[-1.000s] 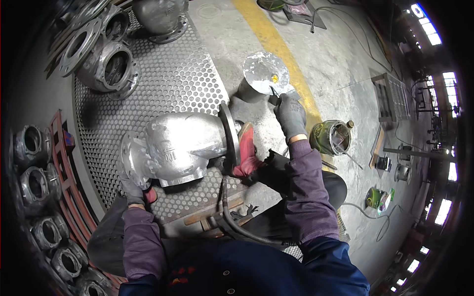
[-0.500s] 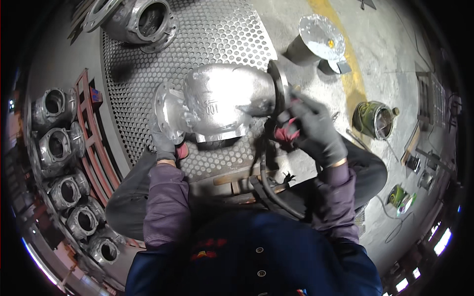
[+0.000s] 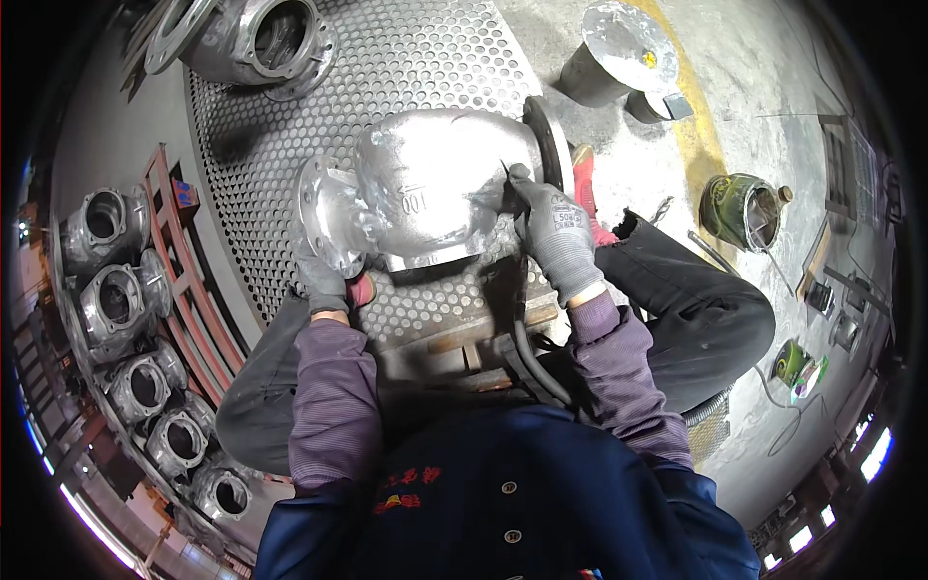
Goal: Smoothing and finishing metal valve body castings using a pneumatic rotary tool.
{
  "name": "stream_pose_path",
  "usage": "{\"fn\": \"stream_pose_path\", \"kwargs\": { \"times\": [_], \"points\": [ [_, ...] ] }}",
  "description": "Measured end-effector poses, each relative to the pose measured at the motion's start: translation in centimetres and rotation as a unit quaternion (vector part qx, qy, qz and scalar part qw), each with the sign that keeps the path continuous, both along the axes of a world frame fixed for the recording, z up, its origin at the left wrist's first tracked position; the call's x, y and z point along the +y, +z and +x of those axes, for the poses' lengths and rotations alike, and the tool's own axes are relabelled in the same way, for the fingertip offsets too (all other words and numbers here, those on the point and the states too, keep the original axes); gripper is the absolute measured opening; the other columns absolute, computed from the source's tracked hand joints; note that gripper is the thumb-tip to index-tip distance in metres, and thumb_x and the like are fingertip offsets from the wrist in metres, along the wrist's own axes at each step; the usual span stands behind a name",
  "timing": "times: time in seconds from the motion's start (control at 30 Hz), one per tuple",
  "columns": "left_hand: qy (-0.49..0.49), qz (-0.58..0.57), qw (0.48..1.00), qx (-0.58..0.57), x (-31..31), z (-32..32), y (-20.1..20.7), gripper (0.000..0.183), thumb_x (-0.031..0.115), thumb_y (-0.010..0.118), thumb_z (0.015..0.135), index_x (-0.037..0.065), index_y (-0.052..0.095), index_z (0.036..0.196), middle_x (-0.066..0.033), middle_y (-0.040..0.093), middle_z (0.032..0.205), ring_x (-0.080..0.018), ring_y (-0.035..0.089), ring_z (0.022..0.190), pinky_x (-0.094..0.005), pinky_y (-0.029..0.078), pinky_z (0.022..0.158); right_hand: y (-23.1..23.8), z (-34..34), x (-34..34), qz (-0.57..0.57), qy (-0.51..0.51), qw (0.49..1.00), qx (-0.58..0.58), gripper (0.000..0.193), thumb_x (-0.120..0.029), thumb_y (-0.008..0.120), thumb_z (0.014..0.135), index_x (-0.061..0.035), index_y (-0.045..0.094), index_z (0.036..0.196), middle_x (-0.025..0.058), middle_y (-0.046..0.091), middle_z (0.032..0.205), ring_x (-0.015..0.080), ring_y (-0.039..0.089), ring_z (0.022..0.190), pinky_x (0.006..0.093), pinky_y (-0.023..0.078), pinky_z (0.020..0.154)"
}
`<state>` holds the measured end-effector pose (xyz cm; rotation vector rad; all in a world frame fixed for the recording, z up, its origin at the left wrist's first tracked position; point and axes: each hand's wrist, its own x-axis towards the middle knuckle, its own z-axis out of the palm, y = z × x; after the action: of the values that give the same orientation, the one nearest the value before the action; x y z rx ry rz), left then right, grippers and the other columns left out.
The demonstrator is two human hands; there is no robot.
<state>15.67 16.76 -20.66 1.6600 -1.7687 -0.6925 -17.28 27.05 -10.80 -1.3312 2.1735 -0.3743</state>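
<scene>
A silver cast-metal valve body [image 3: 440, 174] lies before me, with a round flange at either end. My left hand [image 3: 322, 277], in a grey glove, grips the lower edge of its left flange [image 3: 314, 208]; some of the fingers are hidden behind the metal. My gloved right hand [image 3: 556, 232] is at the casting's right side, just left of the dark-rimmed right flange [image 3: 548, 145]. Its fingers are closed round a thin dark pointed tool [image 3: 505, 173], mostly hidden by the glove. Below that hand a dark hose [image 3: 523, 333] curves toward my lap.
Under the casting is a perforated metal plate [image 3: 406, 58]. Another casting [image 3: 256, 43] stands far left; several more [image 3: 116, 295] line the left side beside a red rack [image 3: 188, 280]. On the right are a metal bucket [image 3: 604, 72] and a green pot [image 3: 735, 213]. My legs flank the work.
My right hand has moved left, from beside the right flange onto the casting's right side, uncovering a red shoe behind it. My left hand stays at the left flange.
</scene>
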Motion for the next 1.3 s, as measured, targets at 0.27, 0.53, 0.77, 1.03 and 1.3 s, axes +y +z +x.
{"fn": "stream_pose_path", "kwargs": {
  "times": [0.27,0.53,0.77,1.03,1.3],
  "points": [
    [0.010,-0.122,0.987,-0.108,0.6,1.2,-1.2,0.044,0.031,0.041,0.099,0.003,0.046,0.133,-0.0084,0.053,0.126,-0.0207,0.052,0.115,-0.0323,0.041,0.100,-1.1,-1.8,0.9,-0.087,-0.087,0.974,-0.192,0.029,-0.026,0.052,0.087,-0.0041,0.066,0.100,0.0216,0.065,0.087,0.0407,0.062,0.083,0.0463,0.050,0.074],
    [0.082,0.045,0.971,0.218,-0.4,1.4,-2.8,0.049,0.039,0.046,0.096,0.004,0.048,0.131,-0.0068,0.054,0.124,-0.0204,0.052,0.113,-0.0323,0.041,0.100,-3.6,-1.5,-0.8,0.019,-0.124,0.966,-0.224,0.030,-0.029,0.053,0.093,-0.0016,0.065,0.092,0.0100,0.061,0.062,0.0179,0.057,0.048,0.0309,0.044,0.045],
    [0.044,-0.004,0.997,0.070,0.0,1.1,-1.5,0.049,0.036,0.042,0.098,0.002,0.044,0.134,-0.0080,0.049,0.130,-0.0204,0.049,0.117,-0.0321,0.039,0.102,-3.6,-0.7,-0.4,0.041,-0.174,0.960,-0.217,0.032,-0.028,0.048,0.090,-0.0021,0.067,0.087,0.0241,0.064,0.084,0.0431,0.061,0.084,0.0479,0.050,0.075],
    [0.112,0.037,0.982,0.144,-0.1,-1.7,1.7,0.048,0.034,0.038,0.100,0.002,0.042,0.135,-0.0084,0.047,0.133,-0.0198,0.047,0.120,-0.0323,0.038,0.103,-4.2,-0.2,-0.9,-0.006,-0.191,0.944,-0.269,0.029,-0.026,0.051,0.091,-0.0013,0.066,0.085,0.0204,0.065,0.077,0.0380,0.064,0.072,0.0438,0.052,0.065],
    [0.085,0.067,0.974,0.197,-0.3,0.0,-0.1,0.048,0.036,0.037,0.100,0.004,0.041,0.137,-0.0077,0.048,0.131,-0.0200,0.047,0.121,-0.0333,0.038,0.103,1.2,0.7,0.0,-0.099,-0.143,0.899,-0.401,0.027,-0.024,0.049,0.098,-0.0033,0.066,0.102,0.0029,0.064,0.068,0.0063,0.059,0.059,0.0213,0.046,0.052]
  ]
}}
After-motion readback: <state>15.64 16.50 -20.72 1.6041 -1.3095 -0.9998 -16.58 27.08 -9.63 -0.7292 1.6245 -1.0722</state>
